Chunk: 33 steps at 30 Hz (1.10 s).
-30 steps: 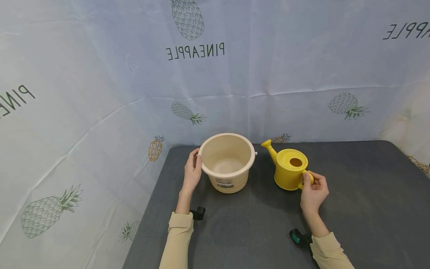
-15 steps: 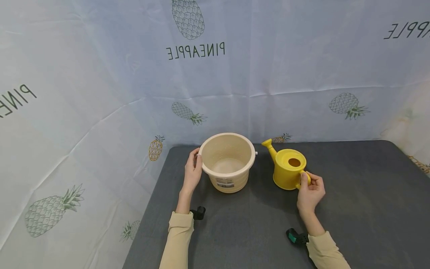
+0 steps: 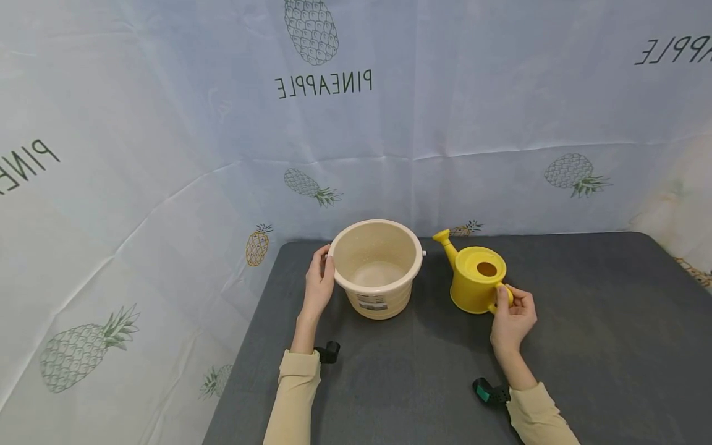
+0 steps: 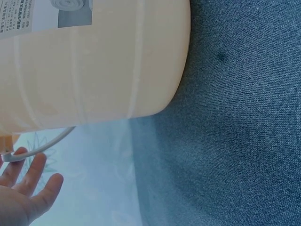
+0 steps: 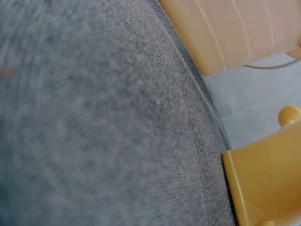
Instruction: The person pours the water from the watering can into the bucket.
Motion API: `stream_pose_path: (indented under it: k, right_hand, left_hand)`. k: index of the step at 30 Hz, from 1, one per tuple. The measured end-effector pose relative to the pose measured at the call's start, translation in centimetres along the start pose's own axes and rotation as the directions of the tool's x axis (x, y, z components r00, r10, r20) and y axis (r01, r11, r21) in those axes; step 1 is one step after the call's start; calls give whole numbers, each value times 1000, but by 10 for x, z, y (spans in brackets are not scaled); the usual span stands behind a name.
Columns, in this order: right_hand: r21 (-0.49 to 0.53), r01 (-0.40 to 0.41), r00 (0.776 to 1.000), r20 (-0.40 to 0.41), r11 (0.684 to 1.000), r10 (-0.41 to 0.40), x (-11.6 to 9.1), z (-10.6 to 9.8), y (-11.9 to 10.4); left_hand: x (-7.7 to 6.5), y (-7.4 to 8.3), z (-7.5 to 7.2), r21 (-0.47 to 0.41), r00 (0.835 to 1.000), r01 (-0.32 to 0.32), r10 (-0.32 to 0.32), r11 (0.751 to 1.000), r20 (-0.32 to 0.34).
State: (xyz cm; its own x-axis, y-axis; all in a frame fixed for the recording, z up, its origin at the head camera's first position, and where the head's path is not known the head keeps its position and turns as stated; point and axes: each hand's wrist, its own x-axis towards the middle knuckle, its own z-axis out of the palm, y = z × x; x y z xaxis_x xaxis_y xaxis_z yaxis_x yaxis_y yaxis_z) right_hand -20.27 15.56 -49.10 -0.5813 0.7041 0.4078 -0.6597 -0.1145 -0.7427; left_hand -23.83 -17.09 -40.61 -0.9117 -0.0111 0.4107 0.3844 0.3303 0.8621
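A cream bucket stands upright on the dark table in the head view, its inside facing me. My left hand touches the left end of its rim, thumb in front and fingers behind. In the left wrist view the fingers look loosely spread beside the bucket's thin handle; the thumb is out of sight there. Right of the bucket is a yellow watering can, spout toward the bucket. My right hand grips its handle between thumb and curled fingers. The right wrist view does not show that hand.
The dark cloth-covered table extends to the front and right. Behind it and at the left hangs a pale curtain printed with pineapples. A dark wrist camera sits on the right forearm.
My right hand has shifted a little left with the watering can, bringing it slightly closer to the bucket. The left hand and the bucket have stayed in place.
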Motion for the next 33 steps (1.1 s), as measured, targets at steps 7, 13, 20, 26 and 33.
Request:
stream_pose_path:
  k: [7, 13, 20, 26, 33]
  right_hand:
    - [-4, -17, 1000, 9, 1000, 17, -1, -1, -7]
    - [-70, -20, 999, 34, 997, 22, -2, -1, -10]
    - [-237, -40, 994, 93, 971, 64, 5, -10, 2]
    - [-304, -66, 982, 149, 950, 116, 7, -8, -11]
    - [-523, 25, 979, 184, 852, 85, 9, -12, -18]
  left_hand:
    - [0, -1, 1, -13, 1000, -9, 9, 1000, 6]
    - [0, -5, -1, -25, 1000, -25, 26, 999, 10]
    - [3, -19, 0, -21, 999, -46, 46, 999, -10]
    - [6, -43, 3, 45, 999, -24, 25, 999, -39]
    - [3, -38, 3, 129, 995, -35, 46, 991, -85]
